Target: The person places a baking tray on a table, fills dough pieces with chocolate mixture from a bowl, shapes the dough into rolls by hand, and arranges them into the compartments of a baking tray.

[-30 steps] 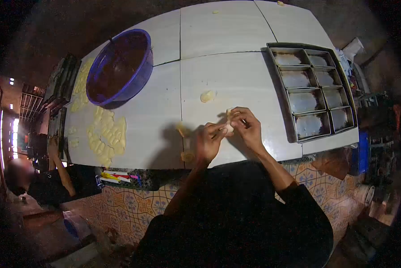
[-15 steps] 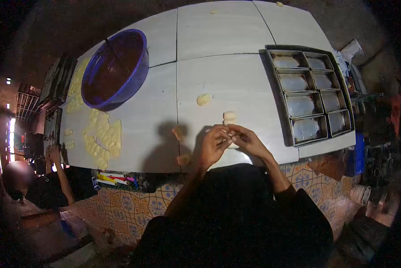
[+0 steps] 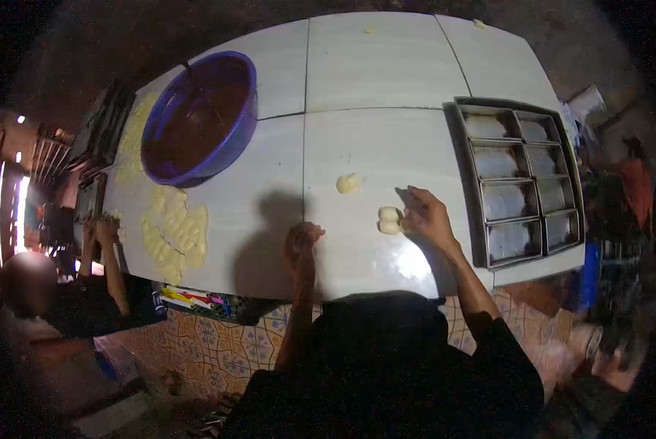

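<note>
Two small rolled dough pieces (image 3: 389,220) lie side by side, touching, on the white tabletop. My right hand (image 3: 428,221) is just right of them, fingers apart, fingertips close to the dough; I cannot tell whether they touch it. My left hand (image 3: 302,241) rests low over the table to the left, its fingers curled together. Whatever is in or under those fingers is hidden. A separate pale dough lump (image 3: 348,183) sits above and between my hands.
A metal baking tin rack (image 3: 479,192) with several compartments stands at right. At left are a large purple basin (image 3: 249,121) and many flattened dough pieces (image 3: 174,228). Beyond them, another person (image 3: 72,300) has both hands at the table edge.
My hands have separated: the left went left to where small brownish pieces lay, the right moved right beside the dough. A second dough piece now lies against the first. The view shifted slightly.
</note>
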The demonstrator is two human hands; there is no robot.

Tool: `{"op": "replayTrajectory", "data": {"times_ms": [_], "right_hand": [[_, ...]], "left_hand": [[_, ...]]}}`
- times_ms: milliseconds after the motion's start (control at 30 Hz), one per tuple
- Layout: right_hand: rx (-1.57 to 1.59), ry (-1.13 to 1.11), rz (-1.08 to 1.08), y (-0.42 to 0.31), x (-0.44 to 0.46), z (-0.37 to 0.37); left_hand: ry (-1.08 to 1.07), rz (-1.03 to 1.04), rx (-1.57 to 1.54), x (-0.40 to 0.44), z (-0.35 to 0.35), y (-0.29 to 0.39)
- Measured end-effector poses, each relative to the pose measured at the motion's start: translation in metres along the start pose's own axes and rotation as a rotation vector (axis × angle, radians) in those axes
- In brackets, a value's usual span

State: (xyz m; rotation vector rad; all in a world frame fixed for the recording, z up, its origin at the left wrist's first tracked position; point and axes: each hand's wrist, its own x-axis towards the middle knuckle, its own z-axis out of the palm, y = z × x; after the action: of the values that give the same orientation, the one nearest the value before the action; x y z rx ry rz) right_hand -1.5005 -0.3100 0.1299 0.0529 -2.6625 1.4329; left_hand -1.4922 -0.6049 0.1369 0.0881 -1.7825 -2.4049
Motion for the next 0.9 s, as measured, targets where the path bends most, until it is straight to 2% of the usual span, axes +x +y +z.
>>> {"op": "replayTrajectory", "data": {"times_ms": [33,67,100,167,200,267,300,333,400,467,533,567,600,633,667,700,767,800,867,900], "right_hand": [[0.207,-0.028,0.100,-0.039,0.013,-0.002],[0.291,-0.087,0.165,-0.046,0.028,0.009],[0.157,-0.118,0.042,-0.051,0.044,0.025],[0.010,-0.088,-0.033,-0.074,0.070,0.063],[-0.141,-0.164,-0.051,-0.068,0.081,0.085],[-0.339,-0.209,-0.255,-0.052,0.090,0.121],[-0.124,-0.253,-0.200,-0.055,0.087,0.122],[0.084,-0.309,-0.139,-0.058,0.084,0.121],[0.470,-0.246,-0.063,-0.083,0.056,0.106],[0.451,-0.382,-0.077,-0.113,0.041,0.060],[0.491,-0.253,-0.042,-0.125,0.027,0.049],[0.446,-0.187,-0.066,-0.119,0.023,0.050],[0.404,-0.115,-0.089,-0.109,0.017,0.054],[0.487,-0.081,0.053,-0.101,0.015,0.058],[0.530,-0.056,-0.019,-0.097,0.021,0.059],[0.572,-0.034,-0.092,-0.099,0.031,0.057],[0.384,0.046,-0.170,-0.114,0.038,0.042],[0.289,0.091,-0.203,-0.123,0.042,0.034],[0.319,-0.069,-0.304,-0.124,0.038,0.048],[0.376,-0.137,-0.334,-0.128,0.036,0.056]], "left_hand": [[0.024,-0.036,-0.081,0.003,-0.007,0.003],[0.046,-0.078,-0.162,0.003,-0.011,0.005],[0.018,-0.098,-0.162,0.005,-0.018,-0.003],[-0.082,-0.120,-0.078,0.011,-0.039,-0.037],[-0.098,-0.059,0.037,0.013,-0.033,-0.035],[-0.053,0.115,0.298,0.006,-0.010,-0.015],[-0.019,0.117,0.409,0.007,-0.020,-0.038],[0.043,0.105,0.388,0.007,-0.018,-0.035],[0.159,0.070,0.330,0.002,-0.001,-0.012],[0.000,0.090,0.294,0.001,0.013,0.009],[-0.177,0.110,0.292,0.002,0.034,0.027],[-0.194,0.005,0.306,0.002,0.047,0.038],[-0.115,0.032,0.126,0.001,0.051,-0.006],[-0.065,-0.066,0.254,0.001,0.062,0.013],[-0.016,-0.164,0.383,0.001,0.073,0.031],[-0.016,-0.070,0.365,0.003,0.076,0.026],[-0.012,0.103,0.340,0.003,0.080,0.013],[-0.092,0.125,0.337,0.005,0.079,0.015],[-0.240,-0.325,-0.277,0.011,0.081,0.008],[-0.190,-0.561,-0.641,0.011,0.075,0.012]]}}
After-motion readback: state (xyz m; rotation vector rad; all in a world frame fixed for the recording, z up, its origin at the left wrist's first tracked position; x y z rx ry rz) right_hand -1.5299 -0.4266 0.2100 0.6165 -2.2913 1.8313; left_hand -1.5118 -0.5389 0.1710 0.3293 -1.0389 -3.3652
